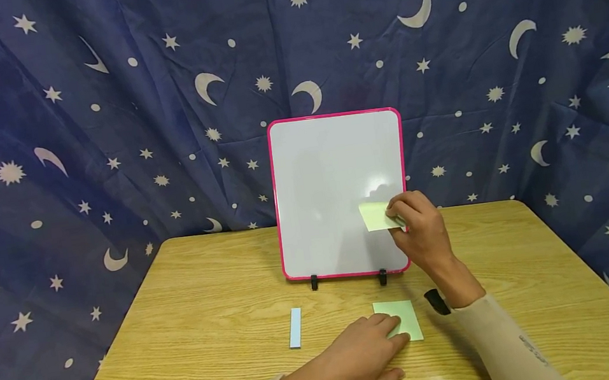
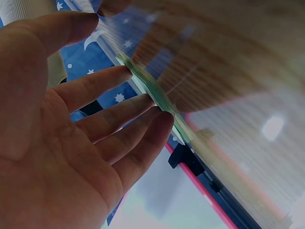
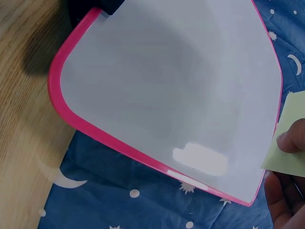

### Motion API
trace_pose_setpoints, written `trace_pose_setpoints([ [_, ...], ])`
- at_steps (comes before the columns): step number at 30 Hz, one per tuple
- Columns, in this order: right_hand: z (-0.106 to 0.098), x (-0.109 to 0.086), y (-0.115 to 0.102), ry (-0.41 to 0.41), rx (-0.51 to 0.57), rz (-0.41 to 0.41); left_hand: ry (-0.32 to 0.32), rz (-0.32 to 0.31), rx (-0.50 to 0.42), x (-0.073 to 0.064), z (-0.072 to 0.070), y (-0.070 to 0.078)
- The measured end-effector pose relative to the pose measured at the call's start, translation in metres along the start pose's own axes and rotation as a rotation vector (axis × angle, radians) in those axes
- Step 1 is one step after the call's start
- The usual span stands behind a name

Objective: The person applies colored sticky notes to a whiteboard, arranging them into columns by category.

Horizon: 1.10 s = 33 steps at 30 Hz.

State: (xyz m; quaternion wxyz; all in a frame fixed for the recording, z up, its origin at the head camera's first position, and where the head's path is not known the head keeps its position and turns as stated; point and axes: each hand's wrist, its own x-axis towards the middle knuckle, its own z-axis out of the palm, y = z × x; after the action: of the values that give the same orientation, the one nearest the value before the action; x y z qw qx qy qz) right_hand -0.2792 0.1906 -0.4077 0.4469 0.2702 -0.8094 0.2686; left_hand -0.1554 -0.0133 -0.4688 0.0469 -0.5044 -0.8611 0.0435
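My right hand (image 1: 422,229) pinches a pale yellow-green sticky note (image 1: 376,216) by its right side, in front of the lower right of a whiteboard (image 1: 331,173) with a pink frame. In the right wrist view the thumb lies on the face of that sticky note (image 3: 287,155). My left hand (image 1: 363,355) rests its fingertips on a light green pad of sticky notes (image 1: 408,317) on the table. The left wrist view shows those fingers straight against the pad's edge (image 2: 157,93), with the thumb apart.
A narrow light blue strip (image 1: 295,328) lies on the wooden table (image 1: 210,305) left of the pad. Two black feet (image 1: 383,277) hold the whiteboard upright. A dark blue curtain (image 1: 155,107) with moons and stars hangs behind.
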Motion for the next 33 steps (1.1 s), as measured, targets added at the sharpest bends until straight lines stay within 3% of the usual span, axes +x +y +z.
trace_pose_setpoints([
  [13,0.005,0.005,-0.001,0.063,-0.029,0.03,0.003,0.004,0.002,-0.001,-0.001,0.0],
  [25,0.015,0.009,0.003,0.147,0.0,-0.054,0.006,0.011,0.015,0.001,-0.001,0.0],
  [33,0.018,0.011,0.004,0.138,-0.034,-0.048,0.025,0.005,0.045,0.0,-0.001,0.001],
])
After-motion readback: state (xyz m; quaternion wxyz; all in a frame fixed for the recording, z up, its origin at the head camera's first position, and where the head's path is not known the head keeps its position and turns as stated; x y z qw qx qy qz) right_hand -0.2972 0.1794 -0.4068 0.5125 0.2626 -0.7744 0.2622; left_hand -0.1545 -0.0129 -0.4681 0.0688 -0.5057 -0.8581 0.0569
